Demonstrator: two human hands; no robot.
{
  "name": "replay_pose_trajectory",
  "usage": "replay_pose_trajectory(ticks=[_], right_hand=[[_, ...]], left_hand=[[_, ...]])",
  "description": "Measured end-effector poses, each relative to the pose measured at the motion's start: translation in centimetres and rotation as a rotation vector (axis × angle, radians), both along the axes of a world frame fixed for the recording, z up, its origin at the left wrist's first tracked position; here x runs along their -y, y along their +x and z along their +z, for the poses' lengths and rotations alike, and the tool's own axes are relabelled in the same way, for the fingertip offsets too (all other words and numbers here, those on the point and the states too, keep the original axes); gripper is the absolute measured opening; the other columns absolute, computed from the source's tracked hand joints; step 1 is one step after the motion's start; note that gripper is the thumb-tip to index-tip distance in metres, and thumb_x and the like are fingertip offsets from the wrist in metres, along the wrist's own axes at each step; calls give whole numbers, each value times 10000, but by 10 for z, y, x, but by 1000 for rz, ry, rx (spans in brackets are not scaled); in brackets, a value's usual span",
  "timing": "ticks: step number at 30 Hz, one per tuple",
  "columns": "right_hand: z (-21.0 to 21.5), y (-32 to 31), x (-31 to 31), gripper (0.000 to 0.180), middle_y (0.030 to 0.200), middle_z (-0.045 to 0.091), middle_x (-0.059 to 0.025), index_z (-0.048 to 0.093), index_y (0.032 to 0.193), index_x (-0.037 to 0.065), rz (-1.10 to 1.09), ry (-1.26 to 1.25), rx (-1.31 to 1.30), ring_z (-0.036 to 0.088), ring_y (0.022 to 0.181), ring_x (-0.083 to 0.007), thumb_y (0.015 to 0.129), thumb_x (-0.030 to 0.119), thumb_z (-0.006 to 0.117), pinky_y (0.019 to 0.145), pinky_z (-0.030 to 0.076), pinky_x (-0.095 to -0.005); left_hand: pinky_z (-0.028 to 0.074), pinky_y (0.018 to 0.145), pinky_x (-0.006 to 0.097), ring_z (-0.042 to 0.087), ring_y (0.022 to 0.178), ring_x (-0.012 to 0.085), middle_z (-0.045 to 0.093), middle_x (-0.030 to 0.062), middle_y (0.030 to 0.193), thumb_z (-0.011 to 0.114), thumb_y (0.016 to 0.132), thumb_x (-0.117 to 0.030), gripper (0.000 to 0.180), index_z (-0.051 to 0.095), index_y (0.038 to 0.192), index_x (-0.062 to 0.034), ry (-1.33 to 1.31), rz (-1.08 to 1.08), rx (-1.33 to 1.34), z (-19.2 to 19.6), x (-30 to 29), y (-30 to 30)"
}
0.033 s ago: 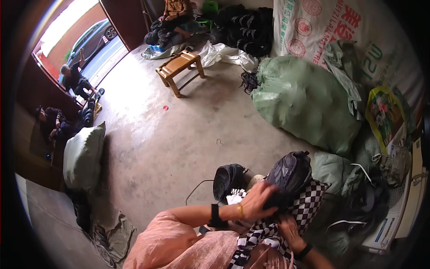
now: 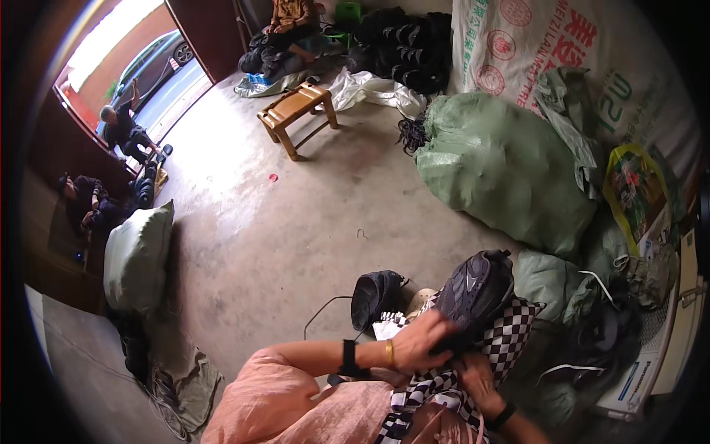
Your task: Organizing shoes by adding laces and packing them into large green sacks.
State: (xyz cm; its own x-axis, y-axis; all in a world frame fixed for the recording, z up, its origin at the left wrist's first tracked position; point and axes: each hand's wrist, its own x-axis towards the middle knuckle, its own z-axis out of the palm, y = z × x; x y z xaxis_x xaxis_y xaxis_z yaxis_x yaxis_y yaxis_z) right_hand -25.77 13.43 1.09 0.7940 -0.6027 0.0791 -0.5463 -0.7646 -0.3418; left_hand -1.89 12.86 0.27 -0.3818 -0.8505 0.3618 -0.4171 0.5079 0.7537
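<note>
A dark grey sneaker (image 2: 473, 292) lies across my lap, toe pointing away from me, on a black-and-white checkered cloth (image 2: 510, 333). My left hand (image 2: 425, 342) curls its fingers over the heel end of the sneaker, slightly blurred. Against the near underside of the same sneaker rests my right hand (image 2: 479, 381), its fingers bent and partly hidden. Whether either hand pinches something small, such as a thread, cannot be made out. A black shoe (image 2: 375, 300) sits on the floor in front of me, beside a beige clog (image 2: 420, 302).
A big green sack (image 2: 506, 170) stands at the right, with dark shoes (image 2: 595, 333) piled nearer. Farther off are a wooden stool (image 2: 297, 111), a heap of black shoes (image 2: 403, 44) and a seated person (image 2: 292, 26). A pale sack (image 2: 139, 259) stands at left; two people are near the doorway.
My left hand has shifted slightly down and left at the sneaker's heel. The right hand and the sneaker stay almost in place.
</note>
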Motion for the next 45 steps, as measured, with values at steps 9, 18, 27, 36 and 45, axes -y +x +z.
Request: replay_pose_trajectory(ticks=[9,18,27,36,45], right_hand=[[32,-31,-18,235,1003,681,-164,678,1005,-2,-109,838,163,666,935,-350,862,167,598,799,537,-384],[25,-34,-29,277,865,614,-174,638,1052,27,-153,620,-28,616,886,-354,976,239,477,770,489,-418],[38,-25,-20,84,757,614,-119,612,922,56,-389,842,10,587,663,-229,907,139,610,611,462,-364],[68,-23,-11,129,768,667,-133,711,913,42,-368,543,186,644,653,-205,845,150,692,617,498,-316],[34,-34,-14,162,718,664,-148,704,854,41,-321,450,117,661,642,-301,822,200,703,600,528,-379]], left_hand=[[517,608,420,646,701,336,634,144,769,633,902,-252,238,601,1003,-38,342,-355,330,20,-48,70],[494,647,339,615,690,170,695,102,764,564,968,-450,466,719,976,-11,1115,-197,4,-10,-70,117],[486,609,370,601,632,197,652,93,668,666,860,-448,431,690,772,-27,989,-523,400,-3,-45,120],[521,725,408,660,800,328,675,170,824,666,810,-244,266,658,950,-18,425,-423,93,14,-7,17],[518,809,392,675,878,266,702,179,936,608,927,-319,325,682,1025,-19,771,-547,332,24,-19,41]])
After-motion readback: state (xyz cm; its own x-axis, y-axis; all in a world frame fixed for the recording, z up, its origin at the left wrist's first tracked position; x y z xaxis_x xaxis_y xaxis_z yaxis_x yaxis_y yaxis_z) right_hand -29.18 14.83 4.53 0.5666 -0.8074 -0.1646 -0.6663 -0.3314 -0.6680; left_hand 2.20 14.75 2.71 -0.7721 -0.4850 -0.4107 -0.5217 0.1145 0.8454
